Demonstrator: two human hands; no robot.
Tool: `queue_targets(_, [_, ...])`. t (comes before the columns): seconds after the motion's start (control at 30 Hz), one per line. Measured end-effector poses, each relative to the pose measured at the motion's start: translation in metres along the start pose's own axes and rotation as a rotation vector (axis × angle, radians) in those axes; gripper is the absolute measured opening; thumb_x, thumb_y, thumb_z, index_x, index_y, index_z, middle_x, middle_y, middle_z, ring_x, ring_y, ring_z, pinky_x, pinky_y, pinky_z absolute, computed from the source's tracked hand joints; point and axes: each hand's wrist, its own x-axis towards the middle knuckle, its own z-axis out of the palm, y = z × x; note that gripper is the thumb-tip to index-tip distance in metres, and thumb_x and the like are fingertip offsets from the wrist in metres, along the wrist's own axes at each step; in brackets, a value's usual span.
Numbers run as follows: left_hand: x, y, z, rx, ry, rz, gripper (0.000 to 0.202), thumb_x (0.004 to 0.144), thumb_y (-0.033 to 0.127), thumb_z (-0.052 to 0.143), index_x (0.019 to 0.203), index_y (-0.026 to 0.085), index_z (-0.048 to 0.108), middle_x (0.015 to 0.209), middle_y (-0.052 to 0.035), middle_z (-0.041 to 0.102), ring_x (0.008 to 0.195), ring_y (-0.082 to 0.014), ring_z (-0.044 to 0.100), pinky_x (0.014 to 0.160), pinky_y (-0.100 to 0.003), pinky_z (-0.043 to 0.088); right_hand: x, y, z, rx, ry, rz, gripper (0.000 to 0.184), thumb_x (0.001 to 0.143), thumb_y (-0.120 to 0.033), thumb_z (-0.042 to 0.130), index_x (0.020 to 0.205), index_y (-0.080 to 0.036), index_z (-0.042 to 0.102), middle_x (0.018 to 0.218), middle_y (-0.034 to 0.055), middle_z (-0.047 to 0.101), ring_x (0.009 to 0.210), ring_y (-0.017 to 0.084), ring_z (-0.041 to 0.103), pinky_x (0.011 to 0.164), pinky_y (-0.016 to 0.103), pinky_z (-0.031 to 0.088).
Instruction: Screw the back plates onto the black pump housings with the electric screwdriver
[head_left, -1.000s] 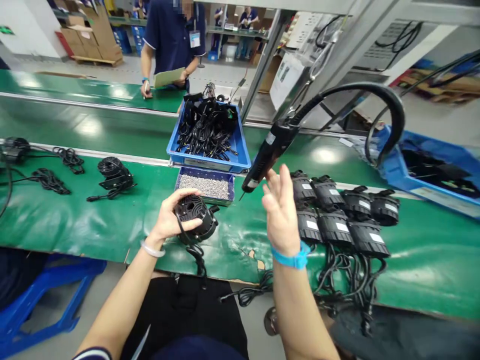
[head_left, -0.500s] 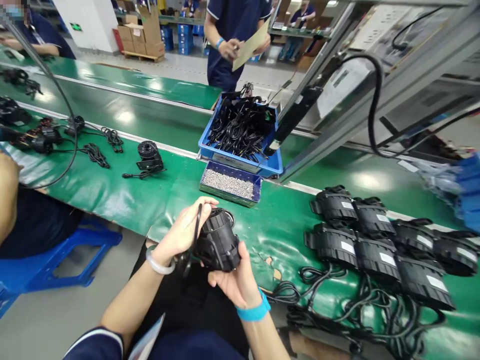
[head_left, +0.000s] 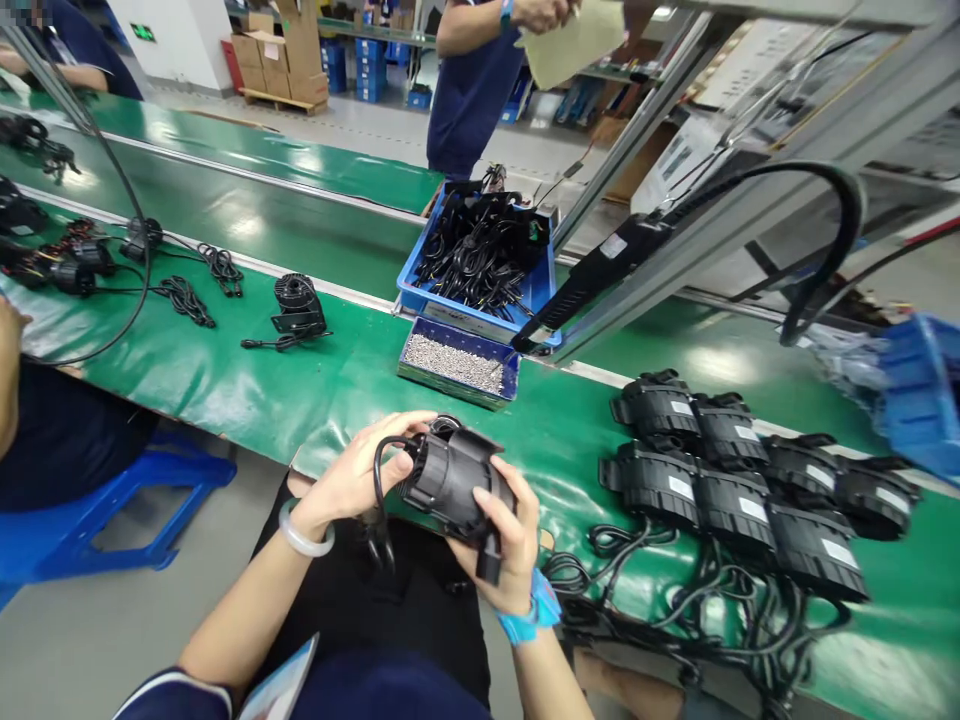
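Between my two hands, over my lap by the bench edge, is a black ribbed pump-like unit (head_left: 454, 480) with a round body, turned on its side. My left hand (head_left: 352, 480) grips its left end, where a black cable loops past the thumb and hangs down. Around the right end, the fingers of my right hand (head_left: 514, 530) are wrapped near a stubby black projection (head_left: 490, 558). The underside of the unit is hidden. Just beyond it on the bench stands a blue tray (head_left: 459, 397) of small silvery screws. A black powered screwdriver (head_left: 592, 270) hangs slanting, its tip by that tray.
A blue bin (head_left: 409, 298) heaped with black cabled parts sits behind the screws. Several labelled black units (head_left: 667, 485) stand at right, their cables (head_left: 720, 600) tangled before them. Another black unit (head_left: 298, 305) lies left. A person (head_left: 472, 90) with a paper stands across the bench.
The unit has been tipped from upright onto its side. My right hand has moved up and closed round its right end. The screwdriver has swung down and left, and the person opposite has shifted right.
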Motion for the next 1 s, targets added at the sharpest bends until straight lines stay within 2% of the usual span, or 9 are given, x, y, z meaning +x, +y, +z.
queue_targets(0.1, [-0.002, -0.007, 0.006, -0.126, -0.024, -0.029, 0.077, 0.079, 0.071, 0.074, 0.137, 0.023, 0.063, 0.139, -0.0144, 0.065, 0.124, -0.0345, 0.064, 0.105, -0.046, 0.053, -0.003, 0.014, -0.008, -0.2, 0.027, -0.211, 0.057, 0.081, -0.014, 0.072, 0.129, -0.043, 0.063, 0.158, 0.0047, 0.043, 0.124, 0.036, 0.061, 0.086, 0.054, 0.059])
queue_targets(0.2, [-0.003, -0.013, 0.018, -0.297, -0.002, -0.112, 0.074, 0.073, 0.059, 0.086, 0.133, 0.022, 0.065, 0.134, -0.0137, 0.067, 0.114, -0.0315, 0.069, 0.095, -0.04, 0.059, -0.005, 0.021, -0.007, -0.228, 0.087, -0.231, 0.063, 0.086, -0.011, 0.065, 0.136, -0.049, 0.058, 0.16, 0.0001, 0.042, 0.126, 0.033, 0.059, 0.095, 0.057, 0.055])
queue_targets(0.33, [0.001, -0.028, 0.048, -0.438, 0.171, -0.137, 0.062, 0.082, 0.062, 0.074, 0.126, 0.02, 0.065, 0.119, -0.0125, 0.072, 0.105, -0.0285, 0.072, 0.088, -0.039, 0.062, -0.003, 0.009, 0.002, 0.153, 0.215, 0.289, 0.091, 0.087, -0.032, 0.074, 0.16, -0.05, 0.023, 0.162, 0.0055, 0.041, 0.131, 0.034, 0.057, 0.11, 0.061, 0.046])
queue_targets(0.4, [0.007, -0.037, 0.068, -0.442, 0.269, -0.144, 0.055, 0.088, 0.06, 0.067, 0.125, 0.02, 0.06, 0.122, -0.0122, 0.07, 0.105, -0.0272, 0.071, 0.09, -0.039, 0.061, -0.001, -0.001, 0.01, 0.413, 0.161, 0.581, 0.085, 0.088, -0.054, 0.07, 0.161, -0.039, 0.028, 0.153, 0.0119, 0.052, 0.127, 0.035, 0.061, 0.108, 0.058, 0.049])
queue_targets(0.47, [0.014, -0.044, 0.087, -0.374, 0.308, -0.142, 0.054, 0.089, 0.054, 0.068, 0.13, 0.022, 0.053, 0.131, -0.0129, 0.065, 0.11, -0.0269, 0.07, 0.096, -0.042, 0.06, 0.005, -0.002, 0.018, 0.543, 0.119, 0.724, 0.071, 0.096, -0.069, 0.045, 0.155, -0.029, 0.041, 0.14, 0.0155, 0.063, 0.123, 0.034, 0.065, 0.104, 0.055, 0.054])
queue_targets(0.57, [0.022, -0.051, 0.105, -0.127, 0.125, -0.073, 0.066, 0.087, 0.043, 0.072, 0.143, 0.024, 0.043, 0.146, -0.0162, 0.054, 0.131, -0.032, 0.061, 0.112, -0.052, 0.05, 0.021, 0.022, 0.013, 0.477, 0.185, 0.789, 0.07, 0.101, -0.068, 0.025, 0.151, -0.022, 0.042, 0.129, 0.015, 0.069, 0.12, 0.03, 0.068, 0.1, 0.051, 0.057])
queue_targets(0.73, [0.018, -0.066, 0.1, 0.302, -0.321, 0.021, 0.055, 0.092, 0.029, 0.063, 0.147, 0.028, 0.054, 0.155, -0.0148, 0.051, 0.146, -0.0372, 0.047, 0.122, -0.062, 0.038, 0.055, 0.098, -0.041, 0.107, 0.225, 0.846, 0.092, 0.081, -0.055, 0.073, 0.154, -0.016, 0.033, 0.136, 0.0169, 0.065, 0.122, 0.03, 0.064, 0.107, 0.046, 0.05])
queue_targets(0.83, [0.009, -0.083, 0.101, 0.377, -0.416, 0.03, 0.053, 0.093, 0.03, 0.066, 0.145, 0.031, 0.058, 0.154, -0.0137, 0.054, 0.142, -0.037, 0.053, 0.118, -0.06, 0.046, 0.078, 0.137, -0.059, -0.162, 0.18, 0.872, 0.104, 0.07, -0.041, 0.083, 0.155, -0.01, 0.032, 0.138, 0.0245, 0.062, 0.125, 0.036, 0.06, 0.11, 0.051, 0.044])
queue_targets(1.0, [0.003, -0.112, 0.131, 0.569, -0.423, 0.072, 0.072, 0.093, 0.03, 0.069, 0.158, 0.032, 0.039, 0.168, -0.0146, 0.034, 0.155, -0.0392, 0.035, 0.12, -0.065, 0.04, 0.108, 0.182, -0.045, -0.597, 0.104, 0.865, 0.071, 0.085, -0.031, 0.067, 0.145, 0.003, 0.046, 0.138, 0.0361, 0.058, 0.135, 0.046, 0.049, 0.112, 0.062, 0.035])
